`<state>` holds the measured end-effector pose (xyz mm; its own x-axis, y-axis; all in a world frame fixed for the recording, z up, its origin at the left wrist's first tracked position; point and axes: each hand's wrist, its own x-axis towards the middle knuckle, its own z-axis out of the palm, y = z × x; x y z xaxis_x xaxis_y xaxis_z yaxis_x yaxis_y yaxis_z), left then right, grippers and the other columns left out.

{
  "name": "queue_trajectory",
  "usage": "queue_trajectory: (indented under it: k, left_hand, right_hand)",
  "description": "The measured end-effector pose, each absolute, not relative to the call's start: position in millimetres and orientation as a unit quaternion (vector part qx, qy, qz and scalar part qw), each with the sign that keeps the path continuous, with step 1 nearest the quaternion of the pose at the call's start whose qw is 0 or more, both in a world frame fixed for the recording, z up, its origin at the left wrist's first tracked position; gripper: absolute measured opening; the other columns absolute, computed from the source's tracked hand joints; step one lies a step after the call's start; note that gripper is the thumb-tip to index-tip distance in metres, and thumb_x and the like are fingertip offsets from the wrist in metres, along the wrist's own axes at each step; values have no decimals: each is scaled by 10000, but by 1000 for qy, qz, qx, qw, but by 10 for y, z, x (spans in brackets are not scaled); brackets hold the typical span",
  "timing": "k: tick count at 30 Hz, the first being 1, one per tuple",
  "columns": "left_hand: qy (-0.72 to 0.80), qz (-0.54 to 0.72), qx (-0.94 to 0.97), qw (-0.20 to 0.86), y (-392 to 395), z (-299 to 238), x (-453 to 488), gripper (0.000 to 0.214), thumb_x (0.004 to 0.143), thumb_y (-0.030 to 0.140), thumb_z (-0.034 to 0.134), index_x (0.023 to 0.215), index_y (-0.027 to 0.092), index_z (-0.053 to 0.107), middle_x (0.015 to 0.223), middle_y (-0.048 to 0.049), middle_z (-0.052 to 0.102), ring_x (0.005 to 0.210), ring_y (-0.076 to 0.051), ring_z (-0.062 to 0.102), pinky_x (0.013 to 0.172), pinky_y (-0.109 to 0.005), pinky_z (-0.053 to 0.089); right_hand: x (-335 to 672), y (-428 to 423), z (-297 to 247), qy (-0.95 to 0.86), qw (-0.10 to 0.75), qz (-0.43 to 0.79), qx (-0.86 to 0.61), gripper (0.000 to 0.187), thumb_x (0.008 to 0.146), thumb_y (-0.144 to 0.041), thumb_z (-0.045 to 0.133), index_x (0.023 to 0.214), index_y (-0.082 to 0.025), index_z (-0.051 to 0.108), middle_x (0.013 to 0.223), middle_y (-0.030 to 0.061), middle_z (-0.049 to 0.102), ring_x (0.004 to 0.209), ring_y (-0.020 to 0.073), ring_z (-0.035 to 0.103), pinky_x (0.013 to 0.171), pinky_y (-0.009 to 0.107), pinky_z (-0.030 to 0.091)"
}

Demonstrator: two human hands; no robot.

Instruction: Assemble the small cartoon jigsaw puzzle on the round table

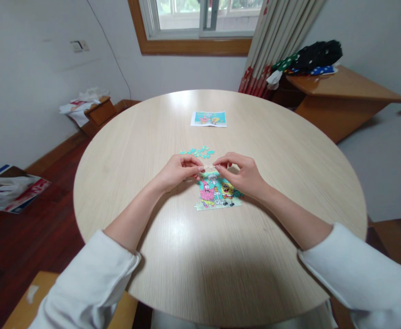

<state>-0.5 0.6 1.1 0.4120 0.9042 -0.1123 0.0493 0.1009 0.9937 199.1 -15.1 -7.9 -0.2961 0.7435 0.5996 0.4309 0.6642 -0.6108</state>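
Note:
A partly joined jigsaw puzzle [217, 192] with a pink starfish, a squid and a yellow sponge figure lies flat on the round table. Just above its far edge, my left hand [181, 171] and my right hand [239, 171] face each other, each closed in a pinch. Between the fingertips runs a thin strip of joined puzzle pieces [209, 167], seen nearly edge-on and gripped at both ends. Beyond my hands lies a small heap of loose turquoise puzzle pieces [200, 152]. My right hand covers part of the puzzle's right side.
A printed reference picture [209, 119] lies farther back on the round wooden table [135, 151]. A wooden cabinet [344, 96] with dotted cloths on top stands at the right, by a curtain [272, 41]. Bags and papers [11, 192] are on the floor at left.

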Motion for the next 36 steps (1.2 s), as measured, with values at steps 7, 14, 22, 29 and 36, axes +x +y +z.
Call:
queue_trajectory:
  k: [7, 14, 22, 29, 36]
  left_hand:
    - [397, 350, 574, 625, 19, -5, -2, 74, 741, 176, 677, 719, 122, 632, 626, -25, 637, 532, -80, 563, 525, -220, 397]
    - [394, 355, 580, 618, 22, -20, -8, 123, 758, 215, 672, 687, 128, 621, 553, 4, 571, 491, -65, 498, 485, -215, 343]
    - [384, 343, 585, 627, 26, -28, -17, 148, 758, 232, 695, 696, 116, 626, 611, -20, 607, 510, -68, 523, 464, -211, 318]
    - [363, 336, 595, 633, 31, -39, -17, 140, 753, 216, 715, 714, 110, 631, 652, -17, 623, 533, -67, 533, 555, -237, 431]
    - [357, 336, 601, 631, 35, -50, -23, 136, 765, 220, 708, 727, 111, 635, 658, -17, 624, 542, -68, 535, 578, -243, 453]
  right_hand:
    - [1997, -147, -91, -791, 459, 172, -366, 89, 838, -220, 586, 787, -194, 653, 707, 13, 644, 638, 136, 552, 612, 299, 432]
    - [1997, -146, -101, -783, 465, 166, -379, 113, 841, -294, 610, 829, -202, 673, 718, 16, 662, 637, 138, 554, 620, 301, 445]
    - [1990, -143, -107, -777, 475, 167, -377, 112, 838, -287, 611, 818, -198, 677, 746, 24, 685, 635, 134, 556, 616, 299, 448]
    - [1999, -126, -121, -775, 470, 168, -387, 104, 832, -262, 601, 810, -189, 673, 749, 31, 688, 636, 136, 568, 622, 301, 451]
    - [2001, -123, -125, -774, 464, 169, -395, 128, 836, -291, 600, 806, -191, 675, 746, 32, 689, 638, 142, 571, 626, 307, 455]
